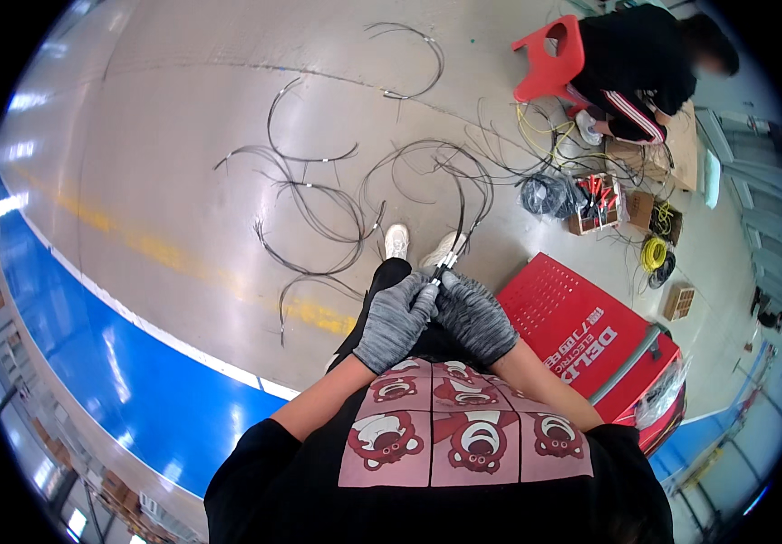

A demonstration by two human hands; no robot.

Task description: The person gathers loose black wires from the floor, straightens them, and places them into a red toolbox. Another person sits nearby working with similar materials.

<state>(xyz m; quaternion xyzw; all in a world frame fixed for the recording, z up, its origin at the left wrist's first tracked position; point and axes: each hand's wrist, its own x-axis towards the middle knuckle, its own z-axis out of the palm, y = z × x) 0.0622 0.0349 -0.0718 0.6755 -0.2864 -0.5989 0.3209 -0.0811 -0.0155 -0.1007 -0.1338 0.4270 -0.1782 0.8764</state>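
Both my hands wear grey knitted gloves and meet in front of my lap. My left hand [397, 317] and my right hand [475, 317] are closed, fingertips together, on the ends of a bundle of thin black cables. White sleeves or labels [446, 261] show on the cables just beyond my fingertips. From there the black cable bundle [486, 195] curves away over the floor in loose loops past my shoes. What lies between the fingers themselves is mostly hidden. More black cable lengths [359, 238] lie on the floor to the left, some with white tags.
At right stands a red cabinet [581, 313] with a grey handle. Beyond it are a wooden box of red-handled tools [596, 201], a yellow cable coil [654, 254] and a small carton [678, 301]. A person [640, 63] sits on a red stool [554, 59], working over cardboard.
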